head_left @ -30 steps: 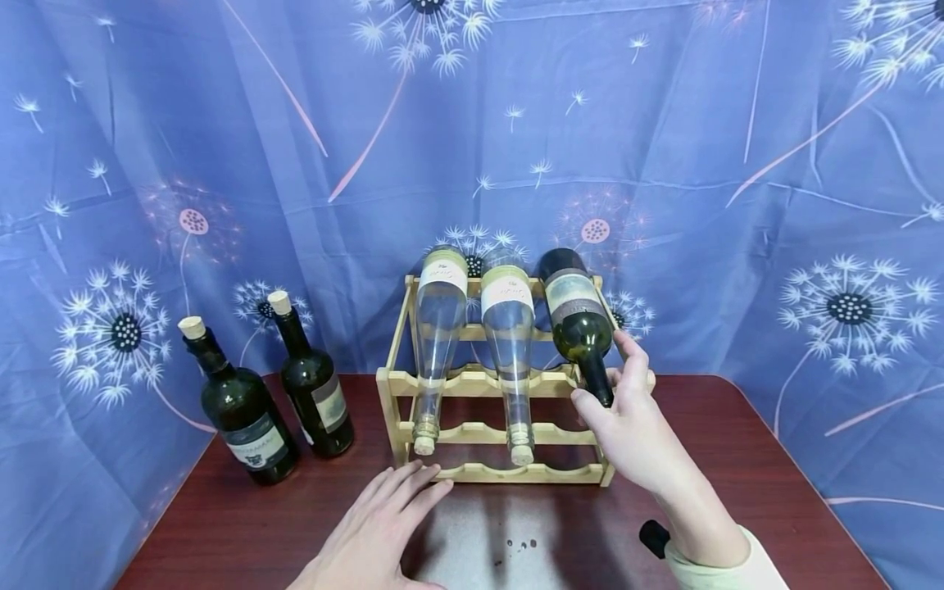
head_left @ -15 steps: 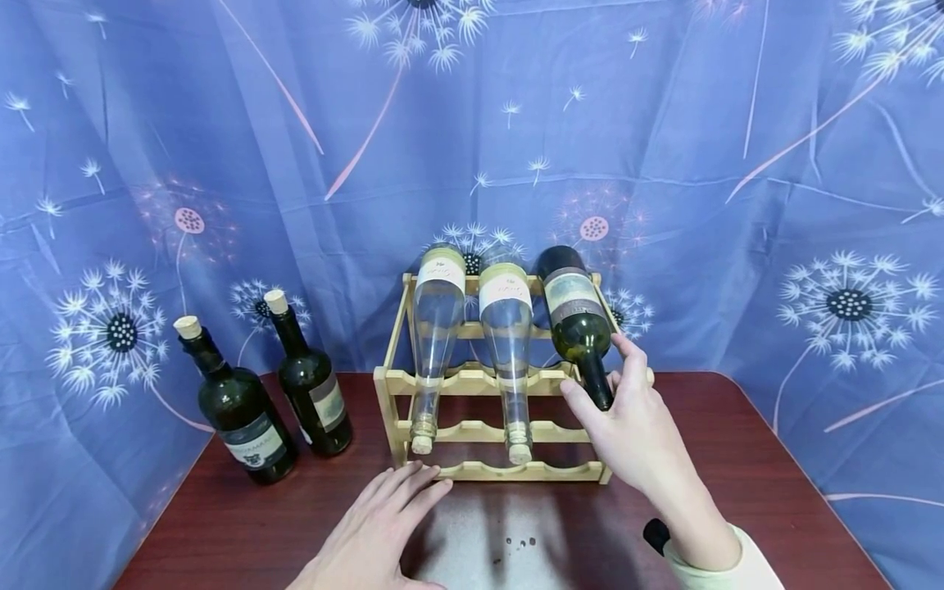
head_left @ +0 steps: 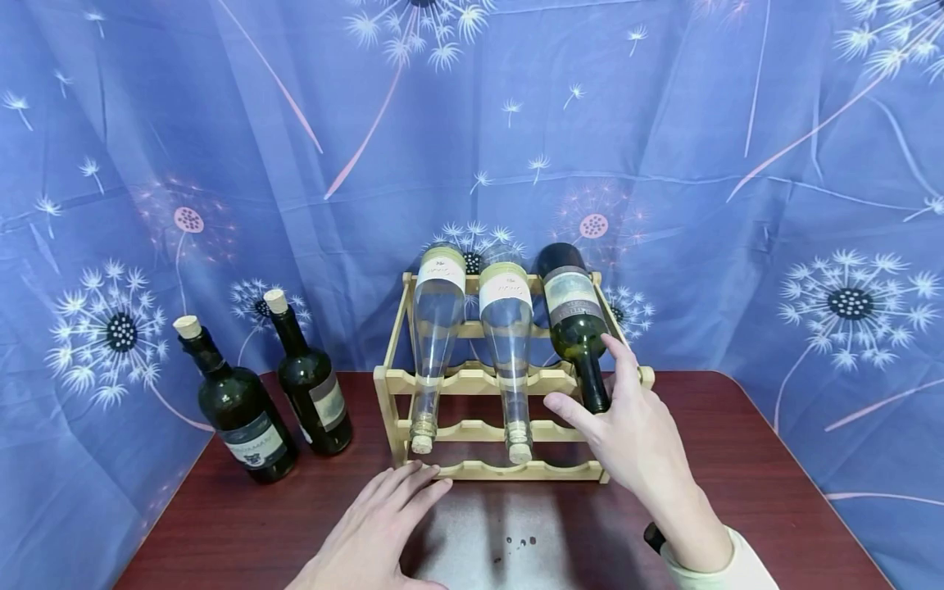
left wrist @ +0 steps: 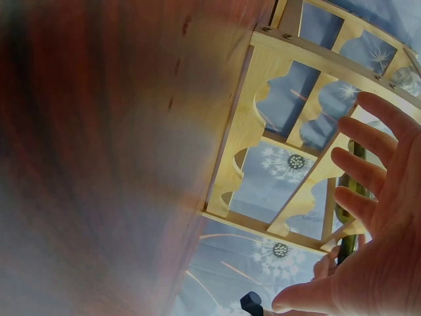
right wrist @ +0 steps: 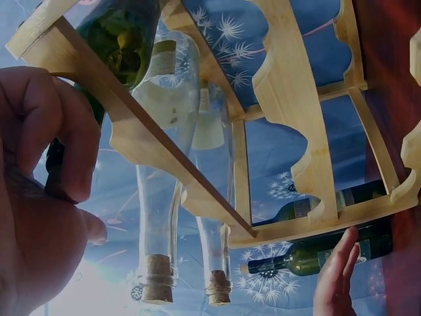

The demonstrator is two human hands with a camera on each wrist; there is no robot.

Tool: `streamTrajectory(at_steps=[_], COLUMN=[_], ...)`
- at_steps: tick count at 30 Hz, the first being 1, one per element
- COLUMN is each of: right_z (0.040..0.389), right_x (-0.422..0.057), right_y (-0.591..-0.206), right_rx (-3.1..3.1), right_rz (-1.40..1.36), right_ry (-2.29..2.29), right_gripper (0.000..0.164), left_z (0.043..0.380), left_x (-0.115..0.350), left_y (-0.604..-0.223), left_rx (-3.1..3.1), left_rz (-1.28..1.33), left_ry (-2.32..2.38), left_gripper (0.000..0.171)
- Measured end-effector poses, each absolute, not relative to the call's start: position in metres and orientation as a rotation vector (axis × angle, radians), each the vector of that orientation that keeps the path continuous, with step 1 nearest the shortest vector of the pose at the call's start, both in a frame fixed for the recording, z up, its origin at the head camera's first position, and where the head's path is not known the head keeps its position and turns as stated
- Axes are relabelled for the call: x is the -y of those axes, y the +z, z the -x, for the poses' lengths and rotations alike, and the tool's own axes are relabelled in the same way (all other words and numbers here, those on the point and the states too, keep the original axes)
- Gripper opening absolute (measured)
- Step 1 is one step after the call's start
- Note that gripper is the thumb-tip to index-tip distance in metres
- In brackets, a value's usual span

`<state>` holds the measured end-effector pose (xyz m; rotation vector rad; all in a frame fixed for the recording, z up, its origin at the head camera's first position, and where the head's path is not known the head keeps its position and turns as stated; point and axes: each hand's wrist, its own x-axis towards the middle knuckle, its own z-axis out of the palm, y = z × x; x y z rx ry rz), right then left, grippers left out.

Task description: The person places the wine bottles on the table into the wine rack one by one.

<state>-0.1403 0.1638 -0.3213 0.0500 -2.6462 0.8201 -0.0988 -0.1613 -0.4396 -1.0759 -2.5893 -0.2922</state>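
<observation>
A dark green wine bottle (head_left: 568, 287) lies neck-down on the right of the top tier of a wooden wine rack (head_left: 472, 383). Around its neck my right hand (head_left: 642, 442) is spread, the thumb apart from the glass and the index finger by the shoulder. Its other fingers bend behind the neck; whether they touch it I cannot tell. Two clear corked bottles, a left one (head_left: 435, 319) and a middle one (head_left: 507, 336), lie on the same tier. My left hand (head_left: 376, 524), fingers extended, is at the rack's lower front left; contact is unclear.
Two corked green bottles, one at far left (head_left: 247, 430) and one beside it (head_left: 317, 401), stand upright left of the rack. A small black object (head_left: 653, 537) is partly hidden by my right wrist. A blue dandelion-print curtain (head_left: 708, 246) hangs behind the red-brown table (head_left: 737, 459).
My right thumb has swung left, away from the dark bottle's neck, and the hand has opened wider. The bottle stays on the rack. My left hand has barely moved.
</observation>
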Motion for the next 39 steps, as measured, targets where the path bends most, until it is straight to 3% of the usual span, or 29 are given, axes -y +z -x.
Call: streamTrajectory(at_steps=[18, 39], right_z=[0.132, 0.107], right_x=[-0.167, -0.189], right_y=[-0.32, -0.319], right_rx=[2.687, 2.589], right_rz=[-0.018, -0.111], right_ry=[0.804, 0.721], right_gripper=[0.106, 0.086], left_z=[0.098, 0.098], left_x=[0.16, 0.16], left_y=[-0.44, -0.438], left_rx=[2.596, 2.579], left_rz=[1.064, 1.044], left_ry=[-0.299, -0.325], left_gripper=[0.1, 0.104])
